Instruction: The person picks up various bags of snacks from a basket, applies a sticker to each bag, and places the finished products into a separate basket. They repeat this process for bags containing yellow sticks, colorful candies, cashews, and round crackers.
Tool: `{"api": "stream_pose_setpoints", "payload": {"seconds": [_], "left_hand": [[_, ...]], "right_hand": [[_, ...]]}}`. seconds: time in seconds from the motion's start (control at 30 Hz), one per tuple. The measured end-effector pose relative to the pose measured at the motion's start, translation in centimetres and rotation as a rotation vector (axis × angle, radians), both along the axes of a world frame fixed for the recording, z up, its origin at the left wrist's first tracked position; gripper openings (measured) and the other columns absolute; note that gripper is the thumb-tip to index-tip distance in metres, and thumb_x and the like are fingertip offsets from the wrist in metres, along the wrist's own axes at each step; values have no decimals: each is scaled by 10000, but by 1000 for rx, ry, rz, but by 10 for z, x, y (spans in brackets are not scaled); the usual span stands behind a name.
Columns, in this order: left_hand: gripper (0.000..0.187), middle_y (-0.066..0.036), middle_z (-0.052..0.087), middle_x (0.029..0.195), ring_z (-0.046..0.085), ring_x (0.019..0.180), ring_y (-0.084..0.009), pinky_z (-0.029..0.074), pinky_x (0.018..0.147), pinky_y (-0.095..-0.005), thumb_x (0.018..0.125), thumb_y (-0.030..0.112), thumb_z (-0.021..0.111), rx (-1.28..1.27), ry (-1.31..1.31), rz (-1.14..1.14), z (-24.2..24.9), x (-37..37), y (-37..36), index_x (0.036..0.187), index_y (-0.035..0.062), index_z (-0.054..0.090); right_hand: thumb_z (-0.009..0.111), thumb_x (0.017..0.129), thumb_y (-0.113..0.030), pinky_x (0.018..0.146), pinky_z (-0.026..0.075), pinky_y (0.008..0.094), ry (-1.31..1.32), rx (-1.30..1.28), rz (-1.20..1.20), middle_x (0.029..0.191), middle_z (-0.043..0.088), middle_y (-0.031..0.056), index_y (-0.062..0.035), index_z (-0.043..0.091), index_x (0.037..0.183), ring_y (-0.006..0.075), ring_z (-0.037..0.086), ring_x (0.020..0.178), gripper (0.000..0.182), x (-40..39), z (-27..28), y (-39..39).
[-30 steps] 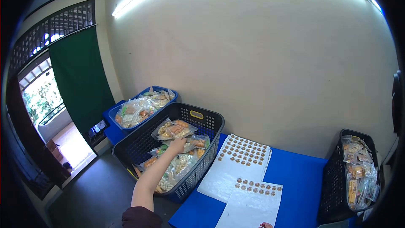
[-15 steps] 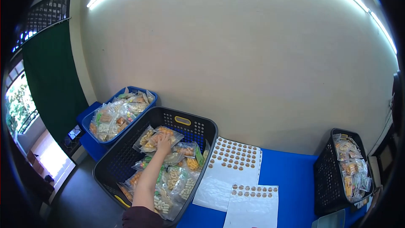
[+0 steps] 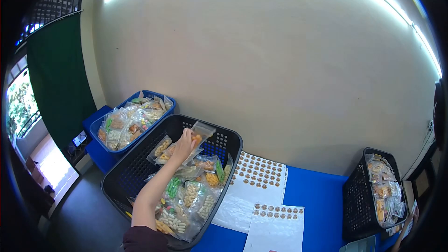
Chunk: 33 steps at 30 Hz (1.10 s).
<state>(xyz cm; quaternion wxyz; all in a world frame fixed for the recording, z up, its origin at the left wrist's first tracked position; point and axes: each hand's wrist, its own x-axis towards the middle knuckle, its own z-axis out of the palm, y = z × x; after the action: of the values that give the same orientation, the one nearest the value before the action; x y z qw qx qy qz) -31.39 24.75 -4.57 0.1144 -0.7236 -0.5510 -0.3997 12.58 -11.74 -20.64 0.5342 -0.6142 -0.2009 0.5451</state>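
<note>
My left hand (image 3: 185, 145) reaches over the far part of a large black perforated basket (image 3: 114, 184). Its fingers are closed on the edge of a clear plastic snack packet (image 3: 204, 131) with orange pieces inside, tilted up near the basket's back rim. Below the hand, several more clear packets lie in the basket, among them one of pale oval pieces (image 3: 190, 193) and one of yellow sticks (image 3: 212, 178). My forearm hides part of the pile. My right hand does not show.
Left of the black basket stands a blue basket (image 3: 94, 128) full of packets. Sheets of round stickers (image 3: 261, 172) lie on the blue table (image 3: 312, 184). At the right are another black basket (image 3: 357, 196) of packets, a grey tray (image 3: 361, 245) and another person's hand (image 3: 414, 212).
My left hand has lifted the packet of orange pieces off the pile, up and slightly right. Another person's hand has come into view at the right edge. The view has shifted slightly.
</note>
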Motion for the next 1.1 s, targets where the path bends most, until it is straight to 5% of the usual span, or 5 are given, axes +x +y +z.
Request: {"api": "stream_pose_setpoints", "payload": {"seconds": [0.2,0.37,0.43,0.7,1.1], "left_hand": [[468,-83,522,770,583,722,-156,449,628,-273,747,63,629,-101,-614,-300,95,91,-92,1146,27,387],[208,-24,550,728,549,651,-80,428,559,-202,741,95,652,-238,-447,-455,153,163,-192,919,22,572],[179,-20,558,754,552,662,-72,431,554,-203,745,104,653,-327,-401,-491,146,190,-228,893,32,584],[249,-40,558,882,547,856,-85,459,747,-216,811,111,589,-774,-901,-673,62,271,-311,1016,-16,527],[330,-84,598,962,565,871,-108,457,745,-219,797,121,615,-1021,-1315,-580,-42,351,-352,1062,-43,507]], "right_hand": [[494,827,-197,572,430,220,8,54,71,858,589,92,6,571,929,136,535,664,239,17,11,19],[533,808,-186,529,419,268,-17,257,183,739,585,89,-3,569,824,158,524,601,187,17,45,33],[504,853,-166,755,439,266,12,222,357,863,608,112,28,575,896,160,565,808,211,20,66,42],[556,831,-137,635,430,227,-277,632,912,741,603,52,25,593,836,96,544,683,166,33,150,28],[510,872,-177,622,380,203,-108,433,703,707,537,-3,6,572,806,54,468,667,204,91,109,4]]}}
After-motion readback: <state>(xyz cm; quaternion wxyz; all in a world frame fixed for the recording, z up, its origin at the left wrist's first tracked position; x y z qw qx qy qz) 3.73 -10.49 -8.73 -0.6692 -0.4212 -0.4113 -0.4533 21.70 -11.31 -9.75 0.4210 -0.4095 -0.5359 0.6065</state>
